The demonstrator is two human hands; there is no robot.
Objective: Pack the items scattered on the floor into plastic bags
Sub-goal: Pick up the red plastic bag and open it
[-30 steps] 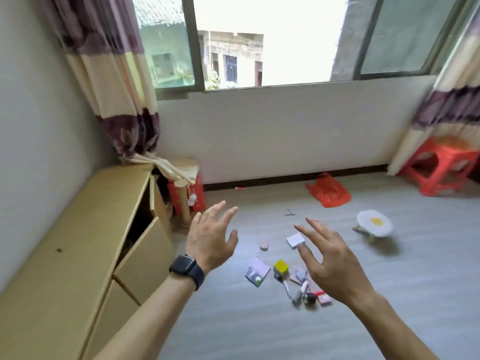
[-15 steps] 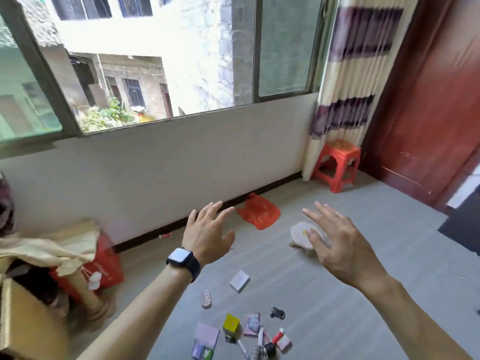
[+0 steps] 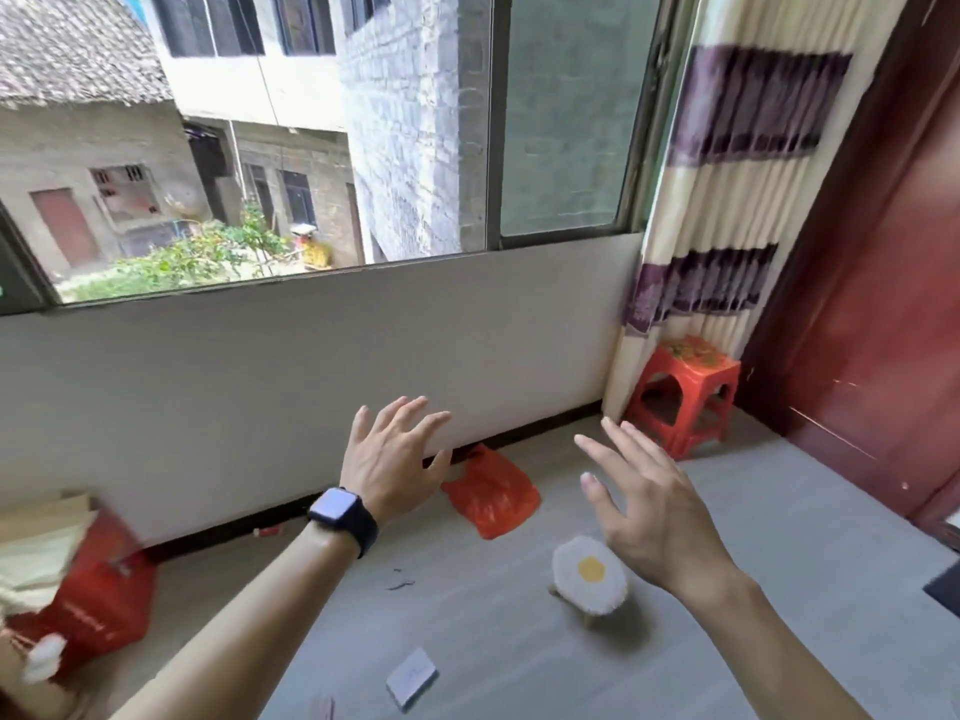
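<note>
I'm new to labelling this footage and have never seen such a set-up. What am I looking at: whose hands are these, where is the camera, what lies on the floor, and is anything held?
There is no machine: a person works with bare hands. One wide-angle camera on their head looks forward and down, so you see roughly what they see. The left hand, with a watch on its wrist, and the right hand are both raised with fingers spread, holding nothing. On the grey floor lie an orange plastic bag by the wall, a small round white stool with a yellow spot, a white card and a tiny dark item too small to identify. A red plastic stool stands in the corner by the curtain.
</note>
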